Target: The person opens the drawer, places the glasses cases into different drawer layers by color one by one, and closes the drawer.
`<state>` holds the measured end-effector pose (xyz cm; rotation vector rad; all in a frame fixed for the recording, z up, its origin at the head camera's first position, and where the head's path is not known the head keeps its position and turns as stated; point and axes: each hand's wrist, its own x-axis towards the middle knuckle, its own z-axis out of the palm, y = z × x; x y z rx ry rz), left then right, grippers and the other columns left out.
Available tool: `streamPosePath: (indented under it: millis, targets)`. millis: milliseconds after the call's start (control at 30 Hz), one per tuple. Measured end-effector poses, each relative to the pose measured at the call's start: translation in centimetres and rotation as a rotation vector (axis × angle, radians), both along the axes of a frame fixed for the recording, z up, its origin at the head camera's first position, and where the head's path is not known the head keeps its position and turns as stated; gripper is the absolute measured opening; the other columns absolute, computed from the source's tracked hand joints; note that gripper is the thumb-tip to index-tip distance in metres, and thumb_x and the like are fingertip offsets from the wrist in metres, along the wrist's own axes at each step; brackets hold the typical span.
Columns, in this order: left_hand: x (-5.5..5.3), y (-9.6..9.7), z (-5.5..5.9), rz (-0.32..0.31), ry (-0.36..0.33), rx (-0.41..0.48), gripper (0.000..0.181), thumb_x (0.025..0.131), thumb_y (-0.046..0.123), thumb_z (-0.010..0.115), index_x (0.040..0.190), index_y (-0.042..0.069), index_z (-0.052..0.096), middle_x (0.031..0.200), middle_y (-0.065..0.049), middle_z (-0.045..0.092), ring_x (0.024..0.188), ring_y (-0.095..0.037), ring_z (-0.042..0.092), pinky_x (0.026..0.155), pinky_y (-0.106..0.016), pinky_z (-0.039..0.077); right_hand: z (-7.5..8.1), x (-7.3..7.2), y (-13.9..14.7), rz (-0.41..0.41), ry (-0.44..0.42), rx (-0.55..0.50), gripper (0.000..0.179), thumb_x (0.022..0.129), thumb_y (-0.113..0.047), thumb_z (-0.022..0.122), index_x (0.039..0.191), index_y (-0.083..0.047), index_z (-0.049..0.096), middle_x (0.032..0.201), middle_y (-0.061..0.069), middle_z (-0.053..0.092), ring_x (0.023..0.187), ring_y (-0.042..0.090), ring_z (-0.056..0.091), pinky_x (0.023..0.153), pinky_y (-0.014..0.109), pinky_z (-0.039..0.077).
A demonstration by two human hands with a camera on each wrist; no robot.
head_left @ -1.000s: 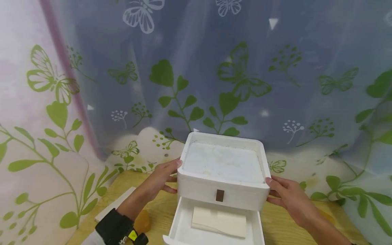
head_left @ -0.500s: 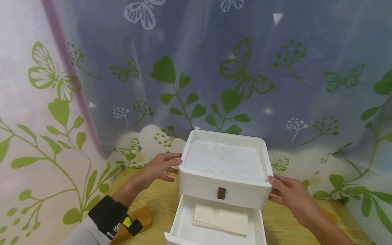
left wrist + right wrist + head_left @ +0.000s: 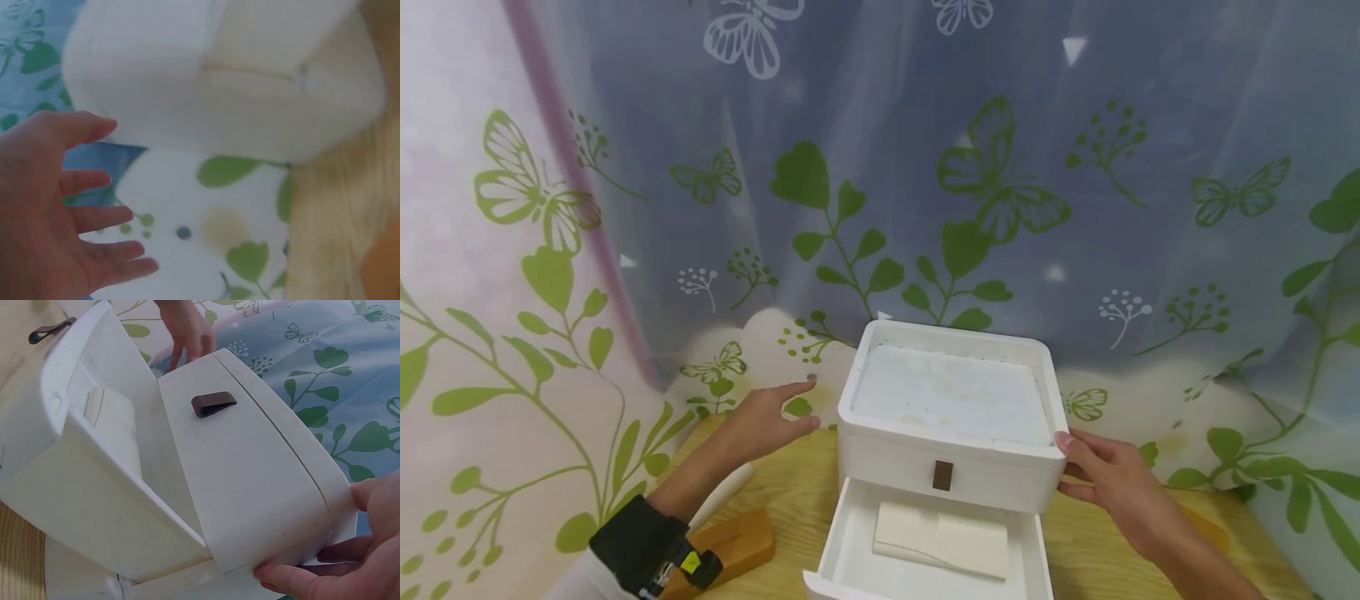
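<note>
A white drawer unit (image 3: 951, 471) with a shallow tray top stands on the wooden table. Its upper drawer is closed and carries a brown pull tab (image 3: 214, 404). The lower drawer (image 3: 831, 533) is pulled out, and a folded cream sheet (image 3: 940, 537) lies inside it. My right hand (image 3: 1112, 487) holds the unit's right front corner, thumb on the top rim and fingers along the side. My left hand (image 3: 767, 421) is off the unit's left side, its fingers spread and holding nothing. In the left wrist view, a gap shows between the fingertips and the white wall.
An orange-brown block (image 3: 741, 542) lies on the table (image 3: 801, 500) by my left wrist, with a long white object (image 3: 724, 493) behind it. A yellow-orange item (image 3: 1208, 529) is partly hidden by my right forearm. A patterned curtain (image 3: 880, 167) hangs right behind the unit.
My left hand has let go of the unit's left side and drawn away to the left, uncovering more of the orange-brown block. The right hand has kept its place on the corner.
</note>
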<state>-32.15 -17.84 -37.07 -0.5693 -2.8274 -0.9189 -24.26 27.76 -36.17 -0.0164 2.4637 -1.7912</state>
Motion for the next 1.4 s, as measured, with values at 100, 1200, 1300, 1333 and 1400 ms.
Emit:
streamPosePath:
  millis: [100,1200,1300,1333,1400]
  targets:
    - [-0.3,-0.7,-1.3,0.016,0.056,-0.081,0.062,0.096,0.037,0.072,0.147,0.004,0.057,0.127,-0.021,0.073,0.109,-0.039,0.071,0.094,-0.056,0.058,0.0,0.1,-0.1,0.002,-0.003,0.004,0.074,0.109,-0.043,0.052,0.160,0.005,0.030,0.162,0.029,0.038,0.131,0.031,0.064,0.097,0.037,0.061]
    - [-1.1,-11.0,-10.2,0.108,-0.136,-0.351,0.083,0.089,0.049,0.077,0.142,-0.009,0.054,0.124,-0.033,0.066,0.115,-0.054,0.061,0.091,-0.067,0.052,-0.1,0.2,0.0,-0.031,0.010,0.016,0.072,0.109,-0.042,0.052,0.158,0.007,0.034,0.160,0.030,0.041,0.125,0.027,0.068,0.095,0.038,0.062]
    - [-1.0,-11.8,-11.1,0.116,-0.150,-0.351,0.086,0.089,0.050,0.077,0.141,-0.013,0.053,0.123,-0.036,0.065,0.114,-0.056,0.061,0.089,-0.066,0.052,-0.1,0.2,-0.1,-0.024,0.011,0.020,0.072,0.109,-0.042,0.052,0.158,0.007,0.033,0.159,0.031,0.041,0.127,0.030,0.067,0.096,0.039,0.062]
    - [-1.1,-12.0,-11.4,0.122,-0.152,-0.351,0.087,0.089,0.051,0.077,0.141,-0.014,0.053,0.124,-0.037,0.065,0.114,-0.056,0.060,0.089,-0.066,0.053,0.0,0.2,-0.1,-0.026,0.009,0.019,0.072,0.109,-0.042,0.052,0.158,0.007,0.034,0.159,0.030,0.042,0.127,0.029,0.067,0.096,0.039,0.062]
    - [-1.1,-12.4,-11.9,0.130,-0.161,-0.347,0.089,0.088,0.052,0.077,0.141,-0.015,0.052,0.124,-0.038,0.064,0.113,-0.056,0.060,0.087,-0.064,0.053,0.0,0.2,-0.2,-0.019,0.013,0.015,0.071,0.109,-0.041,0.052,0.158,0.008,0.033,0.159,0.031,0.042,0.128,0.030,0.066,0.096,0.038,0.062]
